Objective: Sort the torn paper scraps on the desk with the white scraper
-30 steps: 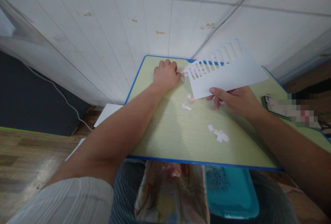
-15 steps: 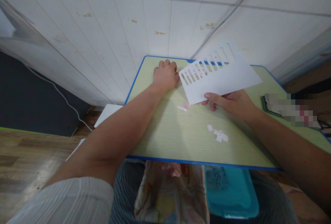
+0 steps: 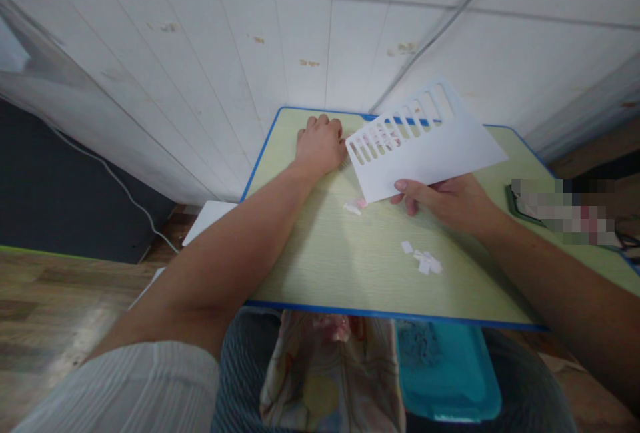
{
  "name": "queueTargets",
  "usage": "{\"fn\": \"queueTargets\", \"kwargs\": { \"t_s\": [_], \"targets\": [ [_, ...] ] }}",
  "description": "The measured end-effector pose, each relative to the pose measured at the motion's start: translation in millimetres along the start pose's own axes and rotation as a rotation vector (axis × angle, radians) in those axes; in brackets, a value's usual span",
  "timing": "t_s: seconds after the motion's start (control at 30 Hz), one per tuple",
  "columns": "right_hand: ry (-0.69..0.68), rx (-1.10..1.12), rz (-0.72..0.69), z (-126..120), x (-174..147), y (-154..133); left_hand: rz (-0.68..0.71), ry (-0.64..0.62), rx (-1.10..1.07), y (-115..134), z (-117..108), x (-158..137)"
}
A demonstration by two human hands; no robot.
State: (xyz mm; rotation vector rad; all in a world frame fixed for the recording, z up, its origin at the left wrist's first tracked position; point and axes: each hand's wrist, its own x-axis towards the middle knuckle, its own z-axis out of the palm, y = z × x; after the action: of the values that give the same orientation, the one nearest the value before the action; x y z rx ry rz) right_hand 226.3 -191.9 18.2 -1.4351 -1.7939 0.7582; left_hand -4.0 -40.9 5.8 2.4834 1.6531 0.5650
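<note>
My right hand [image 3: 447,203] holds a white slotted card [image 3: 420,159] by its lower edge, thumb on top and fingers beneath. The card is tilted above the table, with a row of rounded slots along its far side, short at the left and longer at the right. My left hand [image 3: 321,145] rests on the tabletop by the card's left corner, its fingers curled; whatever may be under them is hidden. Through the slots show some pinkish-white bits [image 3: 377,139]. Small white and pink paper scraps [image 3: 354,206] lie below the card's left corner.
More white scraps [image 3: 426,262] lie near the front of the pale green, blue-edged table [image 3: 320,266]. A blurred-out item [image 3: 565,213] sits at the right. Below the front edge are a patterned cloth [image 3: 325,379] and a turquoise tray [image 3: 455,379]. A white plank wall [image 3: 300,33] stands behind.
</note>
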Motion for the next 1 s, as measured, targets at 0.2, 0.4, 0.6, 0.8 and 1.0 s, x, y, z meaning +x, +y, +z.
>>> {"fn": "queueTargets", "kwargs": {
  "t_s": [0.2, 0.4, 0.6, 0.8, 1.0],
  "targets": [
    [0.022, -0.025, 0.005, -2.0, 0.1, 1.1, 0.007, 0.039, -0.021, -4.5, 7.9, 3.8],
    [0.075, -0.010, 0.018, -5.9, -1.2, -2.8, 0.007, 0.047, -0.024, -5.3, 10.5, 5.5],
    [0.053, -0.028, -0.007, -4.9, -2.6, -3.6, 0.004, 0.042, -0.010, -3.6, 7.9, 3.9],
    [0.026, -0.029, 0.008, -4.5, -4.0, -1.9, -0.012, 0.019, 0.006, -1.3, 4.6, 1.8],
    [0.031, -0.046, 0.018, -3.5, -3.1, -0.7, -0.005, 0.020, 0.001, -1.4, 4.6, 2.6]
  ]
}}
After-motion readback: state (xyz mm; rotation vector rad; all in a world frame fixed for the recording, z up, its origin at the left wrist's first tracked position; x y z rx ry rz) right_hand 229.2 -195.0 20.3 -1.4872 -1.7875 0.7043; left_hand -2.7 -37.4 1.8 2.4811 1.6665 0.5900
